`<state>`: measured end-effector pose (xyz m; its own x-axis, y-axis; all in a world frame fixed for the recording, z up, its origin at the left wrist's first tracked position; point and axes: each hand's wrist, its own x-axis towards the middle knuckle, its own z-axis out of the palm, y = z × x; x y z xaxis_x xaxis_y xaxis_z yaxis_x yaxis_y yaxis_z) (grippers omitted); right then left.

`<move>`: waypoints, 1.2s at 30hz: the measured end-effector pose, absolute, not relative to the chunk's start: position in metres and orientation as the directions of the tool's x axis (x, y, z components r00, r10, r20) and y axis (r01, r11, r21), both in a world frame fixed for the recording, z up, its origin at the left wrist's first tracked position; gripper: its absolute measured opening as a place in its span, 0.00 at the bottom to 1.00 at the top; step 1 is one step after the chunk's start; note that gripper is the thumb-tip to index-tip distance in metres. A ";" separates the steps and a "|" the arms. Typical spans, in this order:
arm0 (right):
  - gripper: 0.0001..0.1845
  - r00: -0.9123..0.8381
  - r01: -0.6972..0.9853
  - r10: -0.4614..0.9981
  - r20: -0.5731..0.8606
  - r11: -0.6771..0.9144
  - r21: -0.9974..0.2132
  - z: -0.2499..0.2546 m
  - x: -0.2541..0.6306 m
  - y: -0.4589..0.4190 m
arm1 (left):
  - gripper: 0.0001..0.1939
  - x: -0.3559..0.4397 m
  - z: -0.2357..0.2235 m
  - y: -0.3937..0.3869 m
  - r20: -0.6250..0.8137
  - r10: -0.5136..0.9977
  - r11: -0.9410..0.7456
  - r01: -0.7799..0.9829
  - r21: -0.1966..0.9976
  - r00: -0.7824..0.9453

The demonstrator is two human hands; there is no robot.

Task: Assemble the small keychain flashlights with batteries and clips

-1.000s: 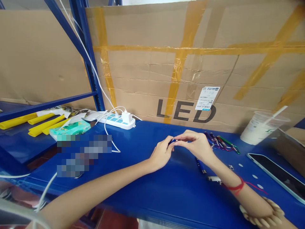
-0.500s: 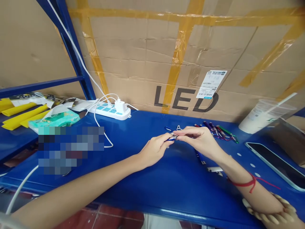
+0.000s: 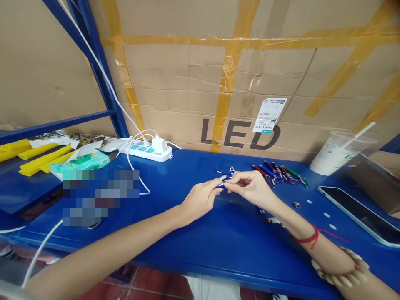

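Head view: the blue tube (image 3: pixel 220 186) lies crosswise between both hands, equally near, the left hand (image 3: pixel 199 201) gripping its body, the right hand (image 3: pixel 253 189) tightly pinching its right end.

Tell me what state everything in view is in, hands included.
Left hand: pinching the tube
Right hand: fingertips together at the tube's end
Small blue tube: held, partly hidden
Carabiner tubes: lying bunched
Smartphone: face up, screen dark
Plastic cup: standing, straw in
Power strip: charger plugged in
LED carton: taped
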<state>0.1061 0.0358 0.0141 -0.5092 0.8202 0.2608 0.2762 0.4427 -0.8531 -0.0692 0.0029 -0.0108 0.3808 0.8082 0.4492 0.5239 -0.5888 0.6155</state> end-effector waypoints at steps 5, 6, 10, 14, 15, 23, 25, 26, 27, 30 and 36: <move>0.41 -0.491 0.267 0.838 0.238 0.405 -0.875 0.009 0.105 0.036 | 0.14 -0.069 -0.010 0.003 0.431 0.830 -0.553 0.627 0.548 0.355; 0.42 -0.475 0.273 0.849 0.231 0.391 -0.879 0.009 0.104 0.037 | 0.14 -0.069 -0.010 0.003 0.425 0.837 -0.540 0.642 0.544 0.343; 0.46 -0.416 0.289 0.885 0.211 0.348 -0.892 0.012 0.104 0.037 | 0.13 -0.066 -0.007 0.008 0.405 0.858 -0.507 0.644 0.573 0.314; 0.47 -0.420 0.290 0.883 0.208 0.348 -0.892 0.017 0.106 0.039 | 0.13 -0.064 -0.007 0.014 0.410 0.866 -0.493 0.618 0.612 0.286; 0.47 -0.429 0.294 0.879 0.206 0.352 -0.889 0.018 0.108 0.040 | 0.13 -0.064 -0.007 0.015 0.417 0.862 -0.501 0.604 0.620 0.287; 0.38 -0.428 0.321 0.856 0.289 0.443 -0.837 0.017 0.113 0.042 | 0.13 -0.065 -0.009 0.012 0.447 0.813 -0.581 0.465 0.668 0.374; 0.38 -0.406 0.323 0.862 0.303 0.446 -0.835 0.014 0.110 0.039 | 0.12 -0.066 -0.010 0.011 0.459 0.814 -0.581 0.472 0.663 0.356; 0.39 -0.402 0.324 0.864 0.302 0.443 -0.836 0.012 0.108 0.038 | 0.12 -0.066 -0.011 0.010 0.467 0.813 -0.582 0.481 0.656 0.348; 0.40 -0.400 0.324 0.869 0.292 0.432 -0.842 0.009 0.106 0.036 | 0.13 -0.067 -0.012 0.010 0.474 0.811 -0.585 0.495 0.642 0.342; 0.46 -0.402 0.333 0.895 0.193 0.339 -0.880 0.001 0.105 0.036 | 0.14 -0.067 -0.014 0.008 0.489 0.807 -0.584 0.573 0.575 0.332; 0.54 -0.450 0.369 0.891 -0.054 0.130 -0.920 -0.005 0.112 0.047 | 0.15 -0.065 -0.008 0.006 0.399 0.863 -0.489 0.716 0.499 0.310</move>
<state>0.1119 0.0472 -0.0049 -0.4502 0.8913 -0.0542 0.3688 0.1303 -0.9203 -0.0649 0.0064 -0.0084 0.3104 0.8627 0.3993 0.7160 -0.4885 0.4988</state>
